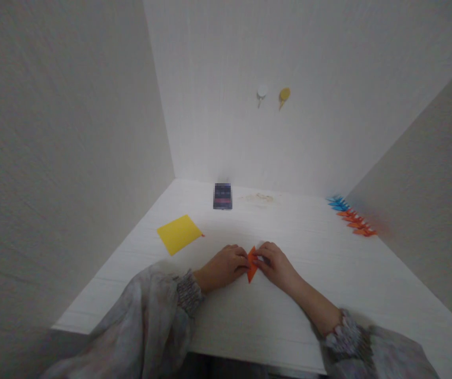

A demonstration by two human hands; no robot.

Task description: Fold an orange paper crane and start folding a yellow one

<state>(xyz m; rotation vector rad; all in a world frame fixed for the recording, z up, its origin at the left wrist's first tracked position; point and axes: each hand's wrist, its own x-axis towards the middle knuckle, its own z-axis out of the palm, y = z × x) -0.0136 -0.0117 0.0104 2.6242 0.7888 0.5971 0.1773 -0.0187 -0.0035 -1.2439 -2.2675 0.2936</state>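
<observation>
A small folded orange paper piece (252,266) lies on the white table (308,295) near its front edge. My left hand (226,267) and my right hand (276,266) meet at it, fingers curled and pinching it from either side. Part of the paper is hidden under my fingers. A yellow square sheet (179,233) lies to the left of my hands, with a bit of orange showing at its right corner.
A row of folded paper pieces runs along the right wall, blue ones (337,202) behind orange ones (357,222). A dark small box (223,196) stands at the back. Two hooks, white (262,93) and yellow (284,95), are on the back wall.
</observation>
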